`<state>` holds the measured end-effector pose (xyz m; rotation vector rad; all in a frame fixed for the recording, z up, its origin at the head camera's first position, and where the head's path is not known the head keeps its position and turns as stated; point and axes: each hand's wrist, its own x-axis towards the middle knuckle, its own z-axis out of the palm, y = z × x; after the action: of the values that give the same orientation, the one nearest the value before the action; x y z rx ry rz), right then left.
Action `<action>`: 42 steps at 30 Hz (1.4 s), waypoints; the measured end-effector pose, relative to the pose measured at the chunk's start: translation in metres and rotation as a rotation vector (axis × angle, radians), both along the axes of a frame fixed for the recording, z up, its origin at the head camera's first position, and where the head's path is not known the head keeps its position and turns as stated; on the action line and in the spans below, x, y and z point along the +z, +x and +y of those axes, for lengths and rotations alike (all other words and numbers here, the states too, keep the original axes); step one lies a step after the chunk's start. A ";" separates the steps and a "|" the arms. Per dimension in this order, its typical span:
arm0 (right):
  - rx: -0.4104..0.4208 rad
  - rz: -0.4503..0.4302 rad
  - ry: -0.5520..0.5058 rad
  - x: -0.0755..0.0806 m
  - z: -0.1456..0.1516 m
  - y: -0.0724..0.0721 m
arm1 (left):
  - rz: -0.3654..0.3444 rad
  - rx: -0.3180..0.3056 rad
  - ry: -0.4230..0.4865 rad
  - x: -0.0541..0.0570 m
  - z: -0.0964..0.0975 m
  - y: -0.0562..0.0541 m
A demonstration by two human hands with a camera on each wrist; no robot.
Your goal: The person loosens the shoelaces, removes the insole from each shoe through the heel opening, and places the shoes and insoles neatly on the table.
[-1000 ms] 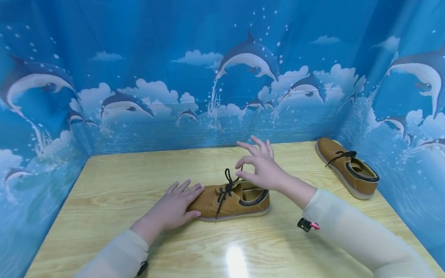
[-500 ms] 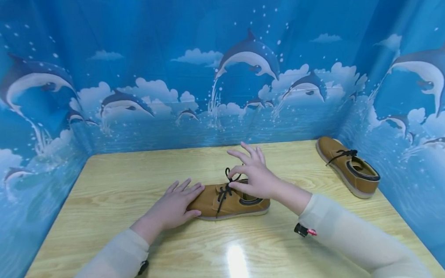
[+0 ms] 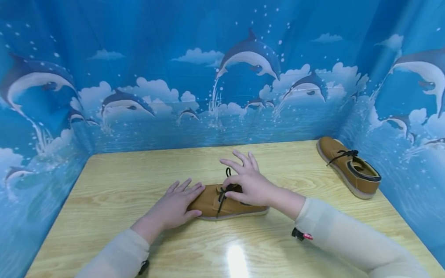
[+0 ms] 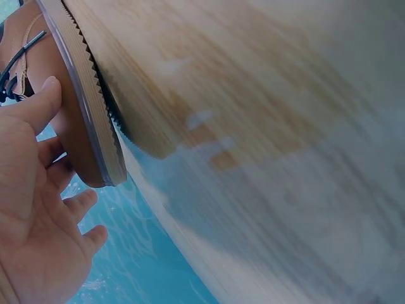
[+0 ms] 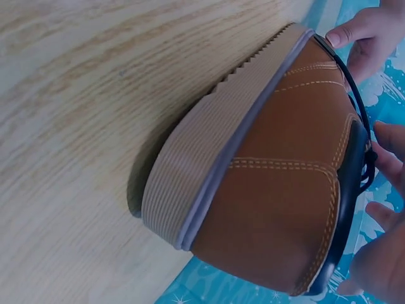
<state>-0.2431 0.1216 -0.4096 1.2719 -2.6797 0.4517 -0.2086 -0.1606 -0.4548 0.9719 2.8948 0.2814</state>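
A tan leather shoe with a dark padded collar lies sole down on the table, toe to the left. My left hand rests on its toe, with spread, mostly straight fingers and the thumb along the near side. My right hand reaches over the shoe's opening; its thumb and index finger curl in a pinch at the black shoelace, the other fingers raised. One lace loop stands up behind that hand, which hides part of the bow. In the right wrist view the fingertips overlap the dark knot.
A matching tan shoe lies at the table's right back, with its black lace tied. Around the wooden table hangs a blue curtain printed with dolphins. Small dark devices sit at the wrists.
My right hand has moved left and down from above the shoe's opening to the lace knot. The right lace loop is now hidden behind it. My left hand has stayed on the toe.
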 end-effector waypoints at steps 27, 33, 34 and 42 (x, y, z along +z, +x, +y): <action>-0.008 -0.069 -0.176 0.002 -0.007 -0.006 | 0.001 0.002 -0.009 0.000 0.001 0.000; -0.071 -0.126 -0.273 0.005 -0.006 -0.012 | -0.003 0.004 -0.009 -0.001 0.000 0.000; -0.085 -0.133 -0.293 0.006 -0.005 -0.013 | -0.003 0.003 -0.007 -0.001 0.000 0.000; -0.178 -0.185 -0.412 0.014 0.001 -0.028 | 0.004 -0.006 -0.005 0.001 0.000 0.000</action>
<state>-0.2706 0.1226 -0.3960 0.9051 -2.6158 1.0735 -0.2082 -0.1604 -0.4536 0.9819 2.8940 0.2713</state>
